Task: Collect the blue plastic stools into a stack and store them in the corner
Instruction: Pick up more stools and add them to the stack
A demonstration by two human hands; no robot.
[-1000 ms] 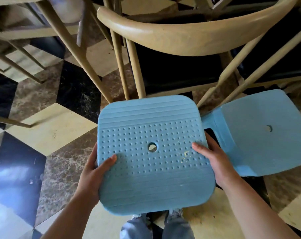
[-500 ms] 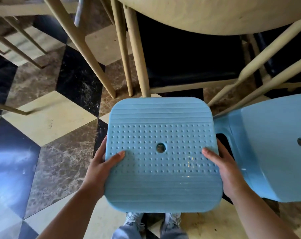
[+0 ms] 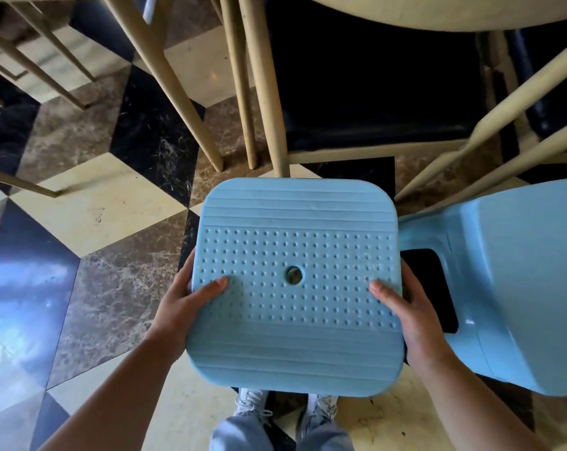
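Just left of the second blue stool point(image 3: 519, 288), which lies tipped on its side on the floor, I am holding a blue stool point(image 3: 295, 281) seat-up above my shoes point(image 3: 285, 405). My left hand point(image 3: 181, 304) grips its left edge, thumb lying on the dimpled seat and fingers curled under the rim; my right hand point(image 3: 412, 317) grips the right edge the same way. The right side of my stool sits just beside the tipped stool's leg opening, and my right knuckles are near it.

I judge this to be the collecting step: one stool is in hand, and the stack is not yet made. Beyond the tipped stool and my own, pale wooden chair legs point(image 3: 269, 109) crowd close.

The next move, as I see it, calls for getting that tipped stool upright and lining my stool's legs squarely over its seat so they nest. The corner is not in view.
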